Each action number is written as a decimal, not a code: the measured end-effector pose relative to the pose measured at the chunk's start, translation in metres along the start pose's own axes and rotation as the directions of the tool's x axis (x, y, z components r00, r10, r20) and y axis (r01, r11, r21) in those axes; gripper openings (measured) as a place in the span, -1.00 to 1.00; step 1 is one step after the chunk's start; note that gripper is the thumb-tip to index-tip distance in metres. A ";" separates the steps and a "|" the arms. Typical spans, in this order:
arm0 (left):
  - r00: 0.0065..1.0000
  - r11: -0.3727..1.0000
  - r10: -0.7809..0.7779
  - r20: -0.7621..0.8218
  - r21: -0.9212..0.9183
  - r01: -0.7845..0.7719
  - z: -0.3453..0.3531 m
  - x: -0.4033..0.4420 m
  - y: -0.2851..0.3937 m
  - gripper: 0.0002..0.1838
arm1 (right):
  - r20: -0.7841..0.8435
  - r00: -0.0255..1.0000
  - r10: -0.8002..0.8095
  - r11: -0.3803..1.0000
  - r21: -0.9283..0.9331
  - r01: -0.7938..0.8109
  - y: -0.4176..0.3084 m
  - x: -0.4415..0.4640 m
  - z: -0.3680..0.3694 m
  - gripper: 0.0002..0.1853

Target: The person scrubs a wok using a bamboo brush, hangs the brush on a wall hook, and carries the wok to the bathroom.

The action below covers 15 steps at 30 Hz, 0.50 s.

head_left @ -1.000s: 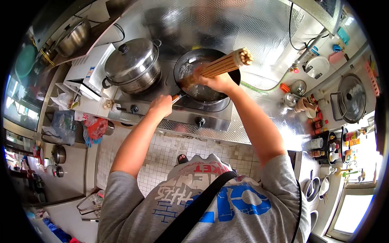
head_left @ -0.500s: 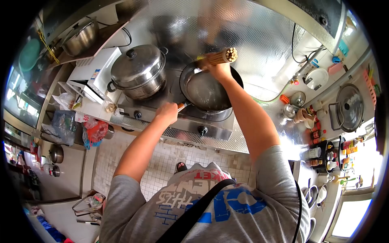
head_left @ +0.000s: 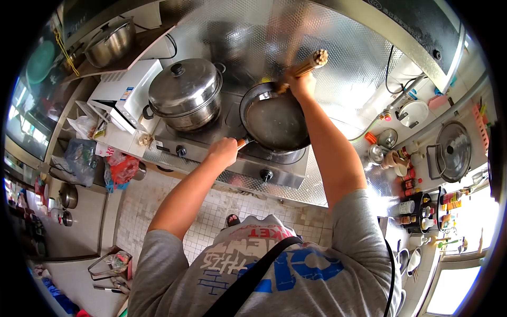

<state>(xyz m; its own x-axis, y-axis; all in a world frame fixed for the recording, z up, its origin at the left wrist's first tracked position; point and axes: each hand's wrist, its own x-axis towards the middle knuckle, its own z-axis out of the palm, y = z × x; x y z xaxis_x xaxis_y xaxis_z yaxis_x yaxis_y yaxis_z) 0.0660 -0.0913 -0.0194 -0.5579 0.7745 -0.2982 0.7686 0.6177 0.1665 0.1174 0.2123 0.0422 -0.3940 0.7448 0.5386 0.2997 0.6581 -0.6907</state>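
Observation:
My left hand [head_left: 224, 151] is closed around the handle [head_left: 242, 143] of a dark frying pan [head_left: 277, 124], which rests on the right burner. A little cloudy liquid lies in the pan's bottom. My right hand [head_left: 301, 84] is wrapped round a bamboo wok brush [head_left: 306, 65], a bundle of thin sticks. The brush's bound top points up and to the right; its lower end is at the pan's far inner wall, slightly blurred. Left of the pan, a lidded steel steamer pot [head_left: 185, 95] sits on the other burner.
The gas stove [head_left: 232, 168] has knobs along its front. A white microwave [head_left: 124, 95] stands at the left, near hanging plastic bags [head_left: 123, 166]. Bottles [head_left: 412, 184], small bowls [head_left: 375, 154] and a glass lid [head_left: 454, 150] are at the right. A range hood [head_left: 406, 31] overhangs.
My right hand has moved the brush to the right along the pan's far side. My left hand keeps hold of the handle. The whole view has shifted slightly.

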 end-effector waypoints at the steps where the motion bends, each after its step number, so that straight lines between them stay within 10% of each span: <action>1: 1.000 1.000 -0.009 0.001 -0.005 0.009 -0.001 -0.001 0.000 -0.75 | 0.020 0.998 0.066 0.998 -0.003 -0.066 0.002 0.004 -0.003 -0.64; 4: 1.000 1.000 -0.024 0.011 -0.018 0.024 -0.003 -0.001 0.002 -0.76 | 0.213 0.974 -0.077 0.995 0.083 0.061 0.006 0.003 0.002 -0.68; 6: 0.999 0.999 -0.019 0.029 -0.028 0.020 -0.002 0.000 0.001 -0.76 | 0.526 0.850 0.005 0.771 0.540 -0.339 0.003 0.002 0.016 -0.68; 7: 1.000 0.999 -0.014 0.017 -0.031 0.014 -0.004 0.001 0.001 -0.76 | 0.495 0.869 -0.016 0.790 0.539 -0.293 0.004 0.003 0.016 -0.65; 10: 1.000 0.999 -0.002 0.002 -0.047 0.002 -0.002 0.000 0.000 -0.76 | 0.113 0.991 -0.074 0.993 0.100 0.062 0.013 0.002 -0.006 -0.63; 15: 1.000 0.998 -0.014 -0.004 -0.059 0.014 -0.002 -0.001 0.000 -0.76 | 0.181 0.982 -0.045 0.998 -0.031 0.052 -0.013 0.018 -0.049 -0.67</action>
<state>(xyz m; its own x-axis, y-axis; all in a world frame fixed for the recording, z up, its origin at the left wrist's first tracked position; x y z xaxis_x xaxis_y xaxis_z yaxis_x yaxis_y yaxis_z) 0.0658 -0.0924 -0.0168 -0.5702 0.7661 -0.2965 0.7408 0.6355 0.2174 0.1490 0.2228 0.0841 -0.5582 0.6818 0.4728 0.3054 0.6987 -0.6470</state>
